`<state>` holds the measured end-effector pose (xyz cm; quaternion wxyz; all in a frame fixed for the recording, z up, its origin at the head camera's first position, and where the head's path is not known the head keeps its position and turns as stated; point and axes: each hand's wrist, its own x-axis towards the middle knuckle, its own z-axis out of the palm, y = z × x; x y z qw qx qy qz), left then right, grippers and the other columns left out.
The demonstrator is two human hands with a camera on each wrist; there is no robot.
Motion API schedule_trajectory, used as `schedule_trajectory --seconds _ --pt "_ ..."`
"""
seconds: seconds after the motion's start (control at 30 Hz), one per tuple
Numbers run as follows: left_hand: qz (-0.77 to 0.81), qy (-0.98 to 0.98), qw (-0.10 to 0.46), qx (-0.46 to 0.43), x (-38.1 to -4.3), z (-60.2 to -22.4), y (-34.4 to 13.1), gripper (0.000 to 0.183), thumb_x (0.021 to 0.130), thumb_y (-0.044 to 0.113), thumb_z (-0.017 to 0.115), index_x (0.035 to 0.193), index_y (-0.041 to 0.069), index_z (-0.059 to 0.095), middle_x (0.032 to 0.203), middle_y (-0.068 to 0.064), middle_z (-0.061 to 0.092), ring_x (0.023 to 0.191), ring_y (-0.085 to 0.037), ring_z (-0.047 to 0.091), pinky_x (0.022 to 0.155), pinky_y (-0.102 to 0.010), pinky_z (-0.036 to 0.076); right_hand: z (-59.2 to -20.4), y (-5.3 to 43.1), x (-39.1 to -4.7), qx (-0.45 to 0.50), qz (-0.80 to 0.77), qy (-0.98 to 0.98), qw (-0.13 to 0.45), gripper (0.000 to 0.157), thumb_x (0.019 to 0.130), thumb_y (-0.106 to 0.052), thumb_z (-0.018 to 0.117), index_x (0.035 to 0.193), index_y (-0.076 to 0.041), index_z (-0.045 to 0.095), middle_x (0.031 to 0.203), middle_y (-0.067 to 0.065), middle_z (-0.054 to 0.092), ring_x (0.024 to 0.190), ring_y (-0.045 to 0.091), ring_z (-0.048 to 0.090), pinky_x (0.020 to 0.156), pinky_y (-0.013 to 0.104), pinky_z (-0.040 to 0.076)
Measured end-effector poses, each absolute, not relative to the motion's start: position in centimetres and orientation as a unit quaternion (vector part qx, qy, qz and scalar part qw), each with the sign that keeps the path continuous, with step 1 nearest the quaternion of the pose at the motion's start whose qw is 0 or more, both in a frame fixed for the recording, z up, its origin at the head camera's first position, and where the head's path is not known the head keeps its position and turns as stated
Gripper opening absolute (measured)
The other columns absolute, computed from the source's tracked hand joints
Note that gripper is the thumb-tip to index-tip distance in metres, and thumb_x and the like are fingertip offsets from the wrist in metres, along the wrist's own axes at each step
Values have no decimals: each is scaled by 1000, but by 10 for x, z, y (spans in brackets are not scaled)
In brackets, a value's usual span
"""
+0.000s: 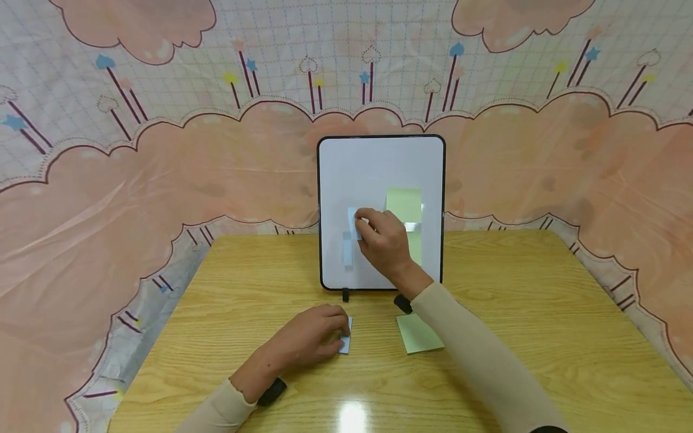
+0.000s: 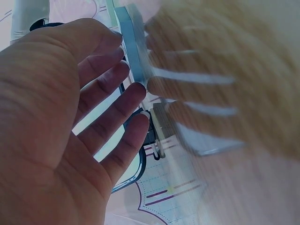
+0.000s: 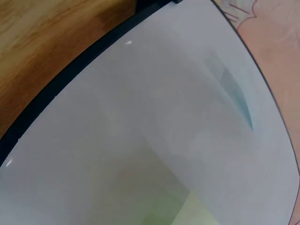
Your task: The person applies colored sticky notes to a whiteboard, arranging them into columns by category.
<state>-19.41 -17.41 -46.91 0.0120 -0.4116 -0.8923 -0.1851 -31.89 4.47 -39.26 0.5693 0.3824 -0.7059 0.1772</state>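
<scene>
In the head view my right hand (image 1: pixel 383 239) pinches a narrow light-blue sticky note (image 1: pixel 354 224) against or just in front of a small whiteboard (image 1: pixel 357 168). Another blue sticky note (image 1: pixel 348 249) is on the board below it, and the right wrist view shows a blue note (image 3: pixel 236 96) there. My left hand (image 1: pixel 314 337) rests on the table, its fingertips touching a blue sticky-note pad (image 1: pixel 345 344). In the left wrist view its fingers (image 2: pixel 119 108) lie fairly straight against the pad (image 2: pixel 129 44). The right wrist view leaves my right hand out.
Two green sticky notes are on the board's right half, the upper one (image 1: pixel 403 204) fully visible, the lower one (image 1: pixel 415 248) partly behind my hand. A green pad (image 1: pixel 419 334) lies beside my right sleeve. Black feet (image 1: pixel 345 294) hold the board upright on the wooden table (image 1: pixel 260 270).
</scene>
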Motion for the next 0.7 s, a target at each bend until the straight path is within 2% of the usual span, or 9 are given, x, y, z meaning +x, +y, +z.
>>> schedule_trajectory --seconds 0.23,0.43,0.7 --pt "-186 -891 13 -413 -194 -469 -174 12 98 17 76 110 20 75 116 10 66 109 -9 64 98 -32 55 -394 41 -326 379 160 -694 591 15 88 13 69 88 -2 73 99 11 74 62 21 55 55 35 45" --pt "-190 -891 19 -411 -194 -471 -175 13 98 17 75 109 22 74 115 11 66 108 -8 64 96 -31 55 -393 36 -330 370 148 -693 601 17 81 14 75 86 -2 73 99 10 74 61 21 58 52 32 41" --pt "-196 -892 11 -408 -193 -473 -174 13 99 18 74 110 23 74 116 12 65 109 -7 63 98 -30 54 -391 33 -334 360 139 -701 599 14 91 10 68 89 -1 76 101 10 76 58 20 58 51 31 40"
